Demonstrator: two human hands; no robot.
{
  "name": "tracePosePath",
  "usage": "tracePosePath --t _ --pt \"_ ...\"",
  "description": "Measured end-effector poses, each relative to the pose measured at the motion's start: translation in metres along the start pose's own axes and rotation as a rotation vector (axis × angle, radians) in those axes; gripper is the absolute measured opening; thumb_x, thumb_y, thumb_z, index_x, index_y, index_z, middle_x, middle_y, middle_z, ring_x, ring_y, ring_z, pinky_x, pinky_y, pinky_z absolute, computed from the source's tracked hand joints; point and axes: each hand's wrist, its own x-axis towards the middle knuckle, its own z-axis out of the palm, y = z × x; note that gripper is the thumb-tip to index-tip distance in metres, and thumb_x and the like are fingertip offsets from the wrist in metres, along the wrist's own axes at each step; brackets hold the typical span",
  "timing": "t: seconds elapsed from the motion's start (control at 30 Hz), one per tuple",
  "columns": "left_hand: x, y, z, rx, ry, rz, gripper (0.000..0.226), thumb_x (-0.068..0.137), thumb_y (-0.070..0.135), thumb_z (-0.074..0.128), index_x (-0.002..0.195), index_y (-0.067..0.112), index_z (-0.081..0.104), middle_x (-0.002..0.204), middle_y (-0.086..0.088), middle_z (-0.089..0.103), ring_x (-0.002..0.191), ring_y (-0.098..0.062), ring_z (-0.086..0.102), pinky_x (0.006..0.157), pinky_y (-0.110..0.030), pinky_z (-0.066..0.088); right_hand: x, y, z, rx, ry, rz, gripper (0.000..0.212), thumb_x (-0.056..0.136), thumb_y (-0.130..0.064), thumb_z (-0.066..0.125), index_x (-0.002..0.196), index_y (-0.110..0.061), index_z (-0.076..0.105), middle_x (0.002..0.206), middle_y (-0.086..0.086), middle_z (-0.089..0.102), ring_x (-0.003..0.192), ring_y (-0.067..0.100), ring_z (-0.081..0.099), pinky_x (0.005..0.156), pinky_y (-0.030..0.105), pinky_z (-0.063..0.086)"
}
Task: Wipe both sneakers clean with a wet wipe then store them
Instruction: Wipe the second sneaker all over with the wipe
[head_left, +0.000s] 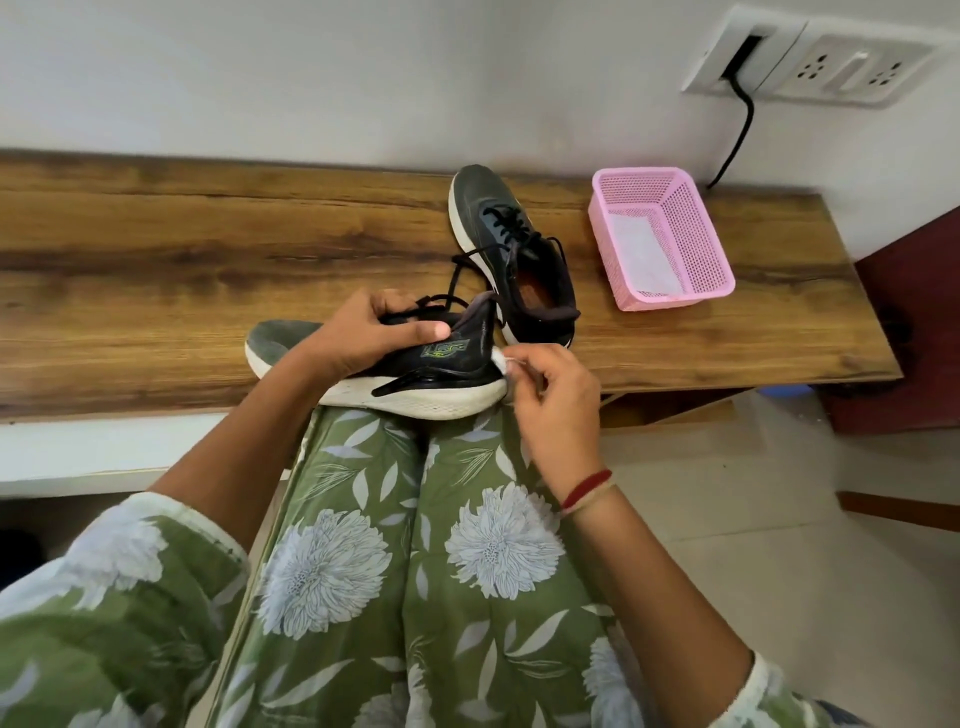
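Heel-wiping stage. The near sneaker (415, 374), tilted with one side toward the camera, is held at the front edge of the wooden desktop (208, 249), well to the left of the pink mesh basket (691, 228) and nearer than it. It is gripped at collar and laces by the left hand (363, 332), the fingers curled over the upper and the thumb laid along its side. A small wad of wet wipe (501, 358) is pinched between thumb and fingertips of the right hand (550, 395) and held against the heel. The second sneaker (511, 249) is stood upright just left of the basket, its laces loose. Risks, as judged: the overhanging heel could be tipped onto the lap if the grip is relaxed, and so small a wad could be dropped or leave parts of the sole unwiped. The held sneaker's far side is hidden, the pale sheet inside the basket cannot be identified, and no storage place is shown.
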Motion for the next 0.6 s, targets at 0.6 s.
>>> tracePosePath --t 0.6 --pt "-0.010 0.005 -0.002 -0.133 -0.089 -0.015 0.051 0.045 0.059 0.083 0.074 0.017 0.077 0.077 0.008 0.068 0.069 -0.007 0.063 0.065 -0.015 0.048 0.017 0.015 -0.024 0.590 -0.054 0.581 0.016 0.087 -0.006 0.060 0.092 -0.020 0.065 0.101 0.003 0.067 0.096 0.019 0.063 0.084 0.031 0.054"
